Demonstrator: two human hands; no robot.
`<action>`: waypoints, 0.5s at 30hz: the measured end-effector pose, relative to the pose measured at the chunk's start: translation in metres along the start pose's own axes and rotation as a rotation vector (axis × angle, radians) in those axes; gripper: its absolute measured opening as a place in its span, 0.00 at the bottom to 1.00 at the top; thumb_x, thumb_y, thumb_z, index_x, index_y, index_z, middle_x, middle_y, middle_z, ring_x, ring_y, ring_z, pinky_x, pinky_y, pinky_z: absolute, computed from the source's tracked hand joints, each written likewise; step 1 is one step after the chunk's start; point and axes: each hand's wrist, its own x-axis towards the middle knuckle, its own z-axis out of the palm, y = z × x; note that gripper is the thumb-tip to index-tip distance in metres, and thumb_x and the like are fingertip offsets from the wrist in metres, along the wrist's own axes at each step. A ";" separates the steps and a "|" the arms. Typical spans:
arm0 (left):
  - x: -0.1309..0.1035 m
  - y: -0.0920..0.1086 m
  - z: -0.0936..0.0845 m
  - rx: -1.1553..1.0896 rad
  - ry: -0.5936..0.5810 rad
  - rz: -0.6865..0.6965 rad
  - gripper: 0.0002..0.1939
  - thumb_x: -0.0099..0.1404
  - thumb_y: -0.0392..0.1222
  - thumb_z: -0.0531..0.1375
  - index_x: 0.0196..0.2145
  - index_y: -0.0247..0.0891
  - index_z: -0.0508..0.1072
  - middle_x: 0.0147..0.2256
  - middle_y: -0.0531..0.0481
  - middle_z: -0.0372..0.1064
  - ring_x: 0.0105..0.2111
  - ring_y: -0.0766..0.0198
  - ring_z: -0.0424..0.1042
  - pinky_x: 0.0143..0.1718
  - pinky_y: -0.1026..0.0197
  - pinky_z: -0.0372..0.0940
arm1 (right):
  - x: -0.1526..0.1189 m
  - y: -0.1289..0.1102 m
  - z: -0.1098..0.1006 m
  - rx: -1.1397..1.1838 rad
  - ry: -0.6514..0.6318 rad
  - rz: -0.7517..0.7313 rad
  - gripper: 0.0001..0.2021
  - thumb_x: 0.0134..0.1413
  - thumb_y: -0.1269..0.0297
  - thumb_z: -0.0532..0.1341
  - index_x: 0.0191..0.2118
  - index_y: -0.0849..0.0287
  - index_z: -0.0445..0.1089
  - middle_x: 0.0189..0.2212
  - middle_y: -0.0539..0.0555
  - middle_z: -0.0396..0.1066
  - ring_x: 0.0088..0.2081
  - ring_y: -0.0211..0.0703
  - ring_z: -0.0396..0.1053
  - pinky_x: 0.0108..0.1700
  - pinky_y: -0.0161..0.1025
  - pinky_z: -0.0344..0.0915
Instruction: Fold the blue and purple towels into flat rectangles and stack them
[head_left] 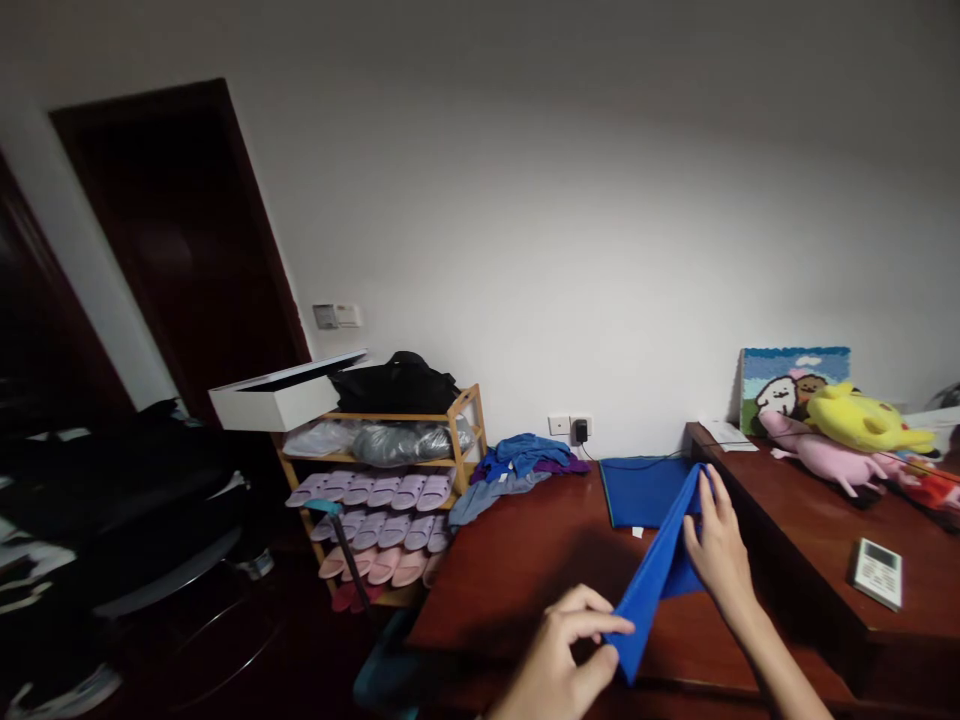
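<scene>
One left hand (570,650) and one right hand (721,550) share one blue cloth (656,570), with one flat cloth (641,490) and one heap of clothes (521,462), too tangled to number, on one table (517,560). One rack (455,450) carries one black bag (397,385), one white box (277,408) and, in its top row, six lilac slippers (384,490). At right are one picture (784,375), one yellow toy (862,418), one pink toy (817,455) and one white gadget (878,573), while two sockets (559,425) share one plug (581,431).
</scene>
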 end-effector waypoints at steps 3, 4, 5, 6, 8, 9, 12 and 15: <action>0.002 -0.020 0.011 -0.103 -0.050 0.000 0.21 0.65 0.59 0.64 0.50 0.48 0.82 0.44 0.43 0.73 0.40 0.56 0.72 0.44 0.55 0.66 | 0.010 0.002 0.011 -0.022 0.011 0.010 0.39 0.64 0.65 0.50 0.76 0.50 0.32 0.75 0.56 0.40 0.65 0.62 0.60 0.58 0.57 0.70; 0.002 -0.027 0.010 -0.117 -0.049 -0.008 0.23 0.64 0.60 0.64 0.51 0.48 0.81 0.45 0.43 0.73 0.40 0.57 0.72 0.43 0.55 0.66 | 0.014 0.001 0.020 -0.019 -0.003 -0.002 0.39 0.64 0.65 0.50 0.76 0.50 0.32 0.75 0.56 0.40 0.64 0.62 0.60 0.59 0.58 0.69; 0.002 -0.034 0.008 -0.127 -0.041 -0.025 0.24 0.63 0.60 0.64 0.52 0.48 0.81 0.45 0.44 0.73 0.40 0.57 0.71 0.43 0.56 0.65 | 0.019 -0.001 0.032 -0.007 -0.023 -0.026 0.39 0.63 0.67 0.50 0.76 0.50 0.33 0.75 0.56 0.41 0.64 0.61 0.60 0.60 0.59 0.68; 0.002 -0.042 0.004 -0.137 -0.025 -0.051 0.24 0.64 0.60 0.63 0.53 0.48 0.80 0.46 0.44 0.72 0.40 0.57 0.71 0.43 0.56 0.65 | 0.024 -0.005 0.048 0.010 -0.049 -0.059 0.39 0.63 0.68 0.50 0.76 0.50 0.33 0.74 0.56 0.42 0.65 0.60 0.59 0.62 0.59 0.66; 0.000 -0.065 -0.006 -0.153 0.041 -0.124 0.23 0.64 0.57 0.63 0.53 0.48 0.80 0.47 0.45 0.72 0.41 0.57 0.72 0.46 0.56 0.66 | 0.029 -0.015 0.091 0.060 -0.134 -0.137 0.40 0.60 0.73 0.49 0.75 0.52 0.36 0.74 0.57 0.45 0.67 0.58 0.57 0.65 0.59 0.62; -0.002 -0.081 -0.012 -0.151 0.082 -0.168 0.22 0.64 0.56 0.63 0.53 0.49 0.80 0.47 0.46 0.73 0.42 0.56 0.73 0.48 0.56 0.66 | 0.029 -0.023 0.117 0.085 -0.203 -0.170 0.40 0.58 0.75 0.48 0.75 0.54 0.38 0.74 0.57 0.46 0.68 0.56 0.55 0.67 0.58 0.59; -0.010 -0.150 -0.032 -0.063 0.213 -0.310 0.20 0.63 0.51 0.61 0.51 0.47 0.81 0.47 0.46 0.76 0.47 0.54 0.75 0.54 0.55 0.66 | 0.009 -0.053 0.196 0.130 -0.538 -0.214 0.42 0.53 0.78 0.47 0.75 0.60 0.41 0.74 0.58 0.42 0.72 0.49 0.47 0.71 0.52 0.52; -0.024 -0.225 -0.050 0.167 0.320 -0.521 0.21 0.60 0.48 0.59 0.47 0.41 0.83 0.47 0.43 0.79 0.51 0.51 0.76 0.56 0.56 0.66 | -0.040 -0.082 0.251 0.116 -0.872 -0.211 0.44 0.48 0.76 0.51 0.74 0.58 0.46 0.75 0.55 0.41 0.73 0.49 0.43 0.72 0.52 0.48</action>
